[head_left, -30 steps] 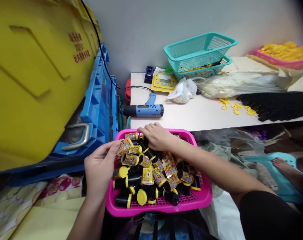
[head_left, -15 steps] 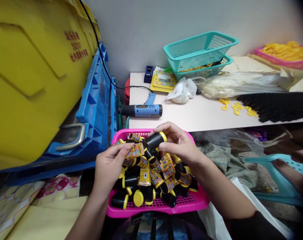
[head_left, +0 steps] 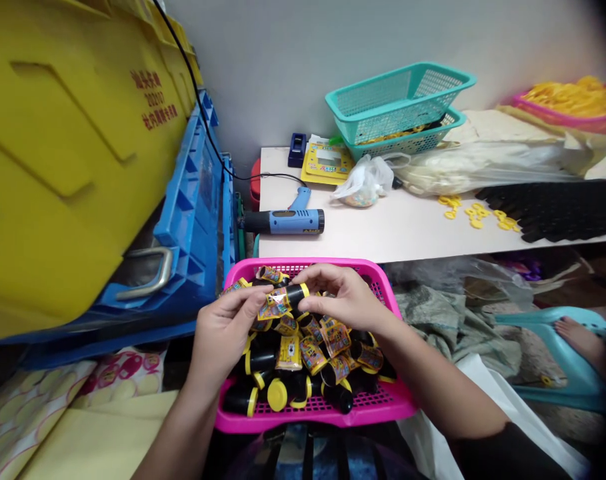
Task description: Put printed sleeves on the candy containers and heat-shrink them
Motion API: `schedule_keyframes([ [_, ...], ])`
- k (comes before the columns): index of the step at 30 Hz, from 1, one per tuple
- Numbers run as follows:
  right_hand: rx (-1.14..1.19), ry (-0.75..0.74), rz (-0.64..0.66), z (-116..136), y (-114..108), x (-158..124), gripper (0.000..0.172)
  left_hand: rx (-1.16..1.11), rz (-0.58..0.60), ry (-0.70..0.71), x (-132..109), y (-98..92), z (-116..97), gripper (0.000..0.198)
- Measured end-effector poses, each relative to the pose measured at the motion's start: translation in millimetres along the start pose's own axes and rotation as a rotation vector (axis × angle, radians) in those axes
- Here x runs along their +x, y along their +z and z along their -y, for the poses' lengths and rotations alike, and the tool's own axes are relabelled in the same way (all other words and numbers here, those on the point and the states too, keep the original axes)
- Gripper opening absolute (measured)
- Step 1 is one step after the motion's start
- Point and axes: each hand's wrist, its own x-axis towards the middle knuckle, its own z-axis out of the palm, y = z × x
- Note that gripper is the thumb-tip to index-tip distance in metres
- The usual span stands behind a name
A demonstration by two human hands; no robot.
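Two hands work over a pink plastic basket (head_left: 313, 420) heaped with small cylinders, in a cramped corner crowded with crates. The left hand (head_left: 224, 333) is closed in a pinch on a printed yellow label (head_left: 275, 304), which appears to sit around one end of a black tube (head_left: 295, 295). The right hand (head_left: 340, 298) grasps the tube's yellow-rimmed end, holding it just above the pile and within the basket's rim. In the basket, many tubes already wear similar printed labels, while others, mostly towards the front, still show bare black bodies and yellow ends; the exact count is hidden by the heap. On the surface (head_left: 397, 243) behind lie a blue heat gun (head_left: 283, 222), a knotted plastic bag (head_left: 363, 183), scattered yellow plastic pieces (head_left: 475, 217) and stacked teal baskets (head_left: 397, 100). A yellow crate (head_left: 67, 167) and a blue crate (head_left: 193, 220) lean to the left, and at far right a bare foot (head_left: 577, 337) rests on a teal stool (head_left: 577, 373).
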Motion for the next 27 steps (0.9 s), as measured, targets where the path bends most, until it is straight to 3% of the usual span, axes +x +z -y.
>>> schedule_keyframes([
  [3,-0.105,-0.236,-0.034,-0.6,4.7,1.2,0.029,-0.120,0.110,-0.031,-3.2,-0.4,-6.2,0.024],
  [5,-0.068,-0.303,0.005,-1.5,7.4,2.2,0.031,-0.186,0.156,-0.028,-5.5,1.9,-9.5,0.027],
  [7,0.095,-0.208,0.063,-3.8,11.0,2.5,0.039,-0.234,0.185,-0.035,-7.5,6.2,-10.5,0.028],
  [11,0.472,0.137,0.195,-13.1,23.9,0.5,0.057,-0.268,0.227,-0.065,-10.6,14.9,-6.9,0.023],
  [15,0.667,0.234,0.245,-22.4,33.9,-1.2,0.061,-0.238,0.192,-0.068,-14.2,16.3,-3.5,0.023],
  [23,0.458,0.044,0.214,-18.4,32.4,1.6,0.048,-0.215,0.142,-0.047,-21.4,20.4,3.8,0.028],
  [25,0.377,0.018,0.253,-13.2,21.2,1.3,0.049,-0.174,0.166,0.003,-23.4,20.2,3.7,0.027],
  [27,0.259,0.035,0.199,-7.0,0.8,-1.9,0.050,-0.040,0.183,0.119,-23.0,14.9,1.9,0.025],
])
